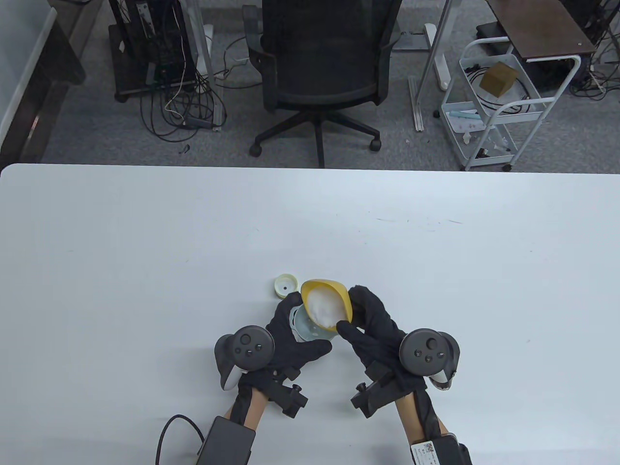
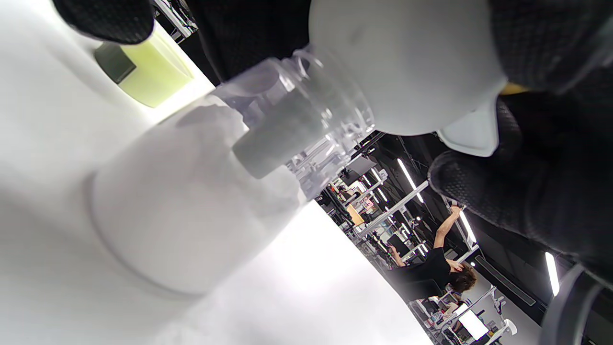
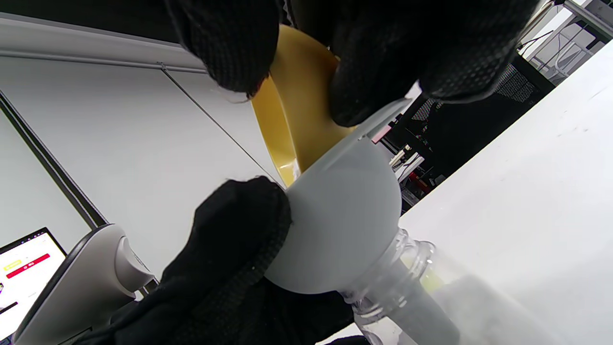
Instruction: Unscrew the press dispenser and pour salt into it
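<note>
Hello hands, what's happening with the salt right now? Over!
Left hand steadies funnel in open dispenser bottle. Right hand tips yellow bowl of salt over funnel. Cap off, on table. Nothing blocking.

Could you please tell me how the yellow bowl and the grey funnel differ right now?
The yellow bowl is tilted in the right hand and holds white salt; the grey funnel stands upright, spout in the dispenser bottle's neck, steadied by the left hand. The bowl is above, the funnel below.
</note>
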A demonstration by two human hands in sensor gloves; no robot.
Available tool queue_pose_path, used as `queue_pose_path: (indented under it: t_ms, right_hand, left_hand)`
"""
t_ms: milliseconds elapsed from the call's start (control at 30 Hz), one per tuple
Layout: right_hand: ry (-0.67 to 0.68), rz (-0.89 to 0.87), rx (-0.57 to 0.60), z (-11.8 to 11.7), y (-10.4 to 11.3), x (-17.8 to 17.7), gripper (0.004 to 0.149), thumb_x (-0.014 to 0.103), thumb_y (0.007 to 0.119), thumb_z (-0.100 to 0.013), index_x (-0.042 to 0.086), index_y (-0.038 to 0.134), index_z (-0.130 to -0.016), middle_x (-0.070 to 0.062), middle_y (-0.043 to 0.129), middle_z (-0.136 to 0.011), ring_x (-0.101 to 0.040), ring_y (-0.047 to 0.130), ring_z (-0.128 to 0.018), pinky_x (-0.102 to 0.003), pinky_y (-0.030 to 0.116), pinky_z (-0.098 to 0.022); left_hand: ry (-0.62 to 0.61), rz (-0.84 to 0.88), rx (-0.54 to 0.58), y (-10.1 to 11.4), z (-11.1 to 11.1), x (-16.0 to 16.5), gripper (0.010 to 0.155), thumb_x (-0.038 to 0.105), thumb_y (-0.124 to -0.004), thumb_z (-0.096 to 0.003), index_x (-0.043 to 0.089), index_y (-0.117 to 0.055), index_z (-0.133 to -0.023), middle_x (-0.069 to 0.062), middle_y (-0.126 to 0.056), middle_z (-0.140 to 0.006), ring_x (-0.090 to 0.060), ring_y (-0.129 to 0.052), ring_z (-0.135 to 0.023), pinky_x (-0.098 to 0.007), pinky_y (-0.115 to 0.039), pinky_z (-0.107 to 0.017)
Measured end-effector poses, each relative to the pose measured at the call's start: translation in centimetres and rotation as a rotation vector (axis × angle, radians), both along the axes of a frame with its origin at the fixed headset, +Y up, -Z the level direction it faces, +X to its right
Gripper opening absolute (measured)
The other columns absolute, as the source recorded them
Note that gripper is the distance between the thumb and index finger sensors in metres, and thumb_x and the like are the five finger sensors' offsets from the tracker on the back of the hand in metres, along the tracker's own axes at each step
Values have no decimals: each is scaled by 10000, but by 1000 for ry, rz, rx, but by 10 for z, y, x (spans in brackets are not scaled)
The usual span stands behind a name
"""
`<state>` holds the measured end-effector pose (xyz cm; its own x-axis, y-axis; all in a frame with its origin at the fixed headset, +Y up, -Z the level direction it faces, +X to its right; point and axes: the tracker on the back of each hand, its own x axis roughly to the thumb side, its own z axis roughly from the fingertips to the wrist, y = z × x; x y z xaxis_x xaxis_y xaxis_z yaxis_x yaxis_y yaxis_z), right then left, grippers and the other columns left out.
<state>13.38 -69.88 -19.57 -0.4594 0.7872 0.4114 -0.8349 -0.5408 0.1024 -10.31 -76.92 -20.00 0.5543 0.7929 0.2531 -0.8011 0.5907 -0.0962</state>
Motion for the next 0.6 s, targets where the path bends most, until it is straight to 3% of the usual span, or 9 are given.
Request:
queue_pose_path:
  t_ms: [600]
  right_hand:
    - [-1,4,3,0,0,0,740,280,755,-592,-93,396,-1122,-359,597,-1043,-411,845,-774,-658,703,-618]
  left_hand:
    - [0,0,0,0,0,0,1245,771,-828,-351,36,-297,-1205,-171,-707,-1132,-405,-850,-976,-793,-656,-612]
